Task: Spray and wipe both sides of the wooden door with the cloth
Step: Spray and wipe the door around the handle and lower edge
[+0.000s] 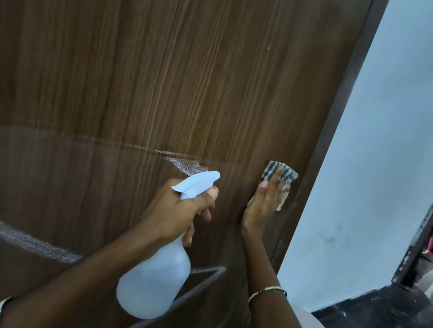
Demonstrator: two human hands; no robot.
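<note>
Big brown wooden door (pixel 144 73) fills the view, white wall (pixel 394 131) beside it. Left hand (pixel 177 210) grips the spray bottle (pixel 153 281), nozzle aimed at the door. Right hand (pixel 265 205) presses flat on the striped cloth (pixel 288 172) near the door's edge.

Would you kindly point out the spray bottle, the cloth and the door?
spray bottle (pixel 152 287), head view, on its translucent body.
cloth (pixel 286 172), head view, on its striped upper part.
door (pixel 141 59), head view, on its bare wood face.

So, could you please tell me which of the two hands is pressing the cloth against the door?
The right hand presses the striped cloth flat on the wooden door; the left hand grips the spray bottle.
</note>
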